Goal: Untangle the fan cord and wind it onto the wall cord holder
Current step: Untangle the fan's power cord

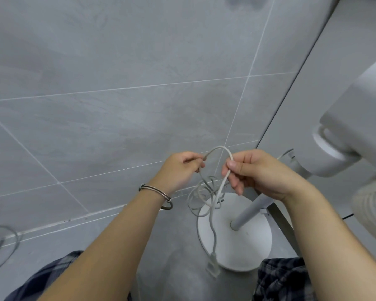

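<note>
Both hands pinch the fan cord [218, 148] arched between them at lower centre; left hand [179, 170], right hand [256, 172]; the tangle [204, 192] hangs just below.

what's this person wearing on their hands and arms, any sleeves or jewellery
No gloves, and no sleeves show: both forearms are bare. The left hand has thin silver metal bangles at its wrist, one hanging looser below. The right hand shows no rings, watch or band.
</note>
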Available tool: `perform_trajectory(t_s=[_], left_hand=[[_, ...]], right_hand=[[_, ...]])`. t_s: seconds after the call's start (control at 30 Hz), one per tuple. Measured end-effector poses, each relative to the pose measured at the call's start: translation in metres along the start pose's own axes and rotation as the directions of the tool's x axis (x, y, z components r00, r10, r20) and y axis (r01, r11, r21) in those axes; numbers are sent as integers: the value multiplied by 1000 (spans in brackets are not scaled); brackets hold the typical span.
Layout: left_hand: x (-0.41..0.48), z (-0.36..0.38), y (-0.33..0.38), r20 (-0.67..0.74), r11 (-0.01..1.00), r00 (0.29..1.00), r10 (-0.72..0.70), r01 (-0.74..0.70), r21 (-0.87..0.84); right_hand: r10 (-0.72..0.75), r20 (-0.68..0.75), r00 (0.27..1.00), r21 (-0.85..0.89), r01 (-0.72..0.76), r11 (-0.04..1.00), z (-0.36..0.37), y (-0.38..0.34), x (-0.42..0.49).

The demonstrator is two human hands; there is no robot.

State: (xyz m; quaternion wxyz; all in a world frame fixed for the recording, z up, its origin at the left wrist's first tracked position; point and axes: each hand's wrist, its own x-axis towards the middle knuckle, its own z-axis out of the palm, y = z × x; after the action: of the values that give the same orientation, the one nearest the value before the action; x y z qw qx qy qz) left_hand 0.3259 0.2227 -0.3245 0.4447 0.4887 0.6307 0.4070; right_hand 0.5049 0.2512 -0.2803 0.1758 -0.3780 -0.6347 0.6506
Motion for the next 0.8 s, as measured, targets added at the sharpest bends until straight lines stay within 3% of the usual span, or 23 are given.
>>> perform_trajectory(t_s=[0.27, 0.43, 0.57, 0.63, 0.7, 0.73, 0.8], left_hand=[[-13, -6, 7, 368, 996, 927, 65, -38, -80], [-11, -6, 3, 339, 992, 934, 115, -129, 17], [-6, -3, 0, 160, 985, 972, 171, -164, -53], [-5, -3, 0, 96, 980, 978, 182, -173, -101], [-4, -3, 0, 57, 975, 981, 186, -177, -135], [-3, -3, -1, 44, 973, 981, 188, -180, -147], [-3, -3, -1, 14, 969, 981, 193, -189, -158]], right_hand=[[-98, -175, 980, 199, 132, 971, 2, 3, 8], [-81, -292, 953, 273, 165, 948, -1, 8, 13], [-64, -365, 929, 219, 152, 964, -2, 9, 15], [-44, -469, 882, 53, 78, 996, -4, 11, 17], [-128, -593, 795, -311, -79, 947, -8, 18, 19], [-212, -600, 771, -538, -193, 821, -10, 23, 20], [-276, -486, 830, -834, -346, 430, -11, 33, 21]])
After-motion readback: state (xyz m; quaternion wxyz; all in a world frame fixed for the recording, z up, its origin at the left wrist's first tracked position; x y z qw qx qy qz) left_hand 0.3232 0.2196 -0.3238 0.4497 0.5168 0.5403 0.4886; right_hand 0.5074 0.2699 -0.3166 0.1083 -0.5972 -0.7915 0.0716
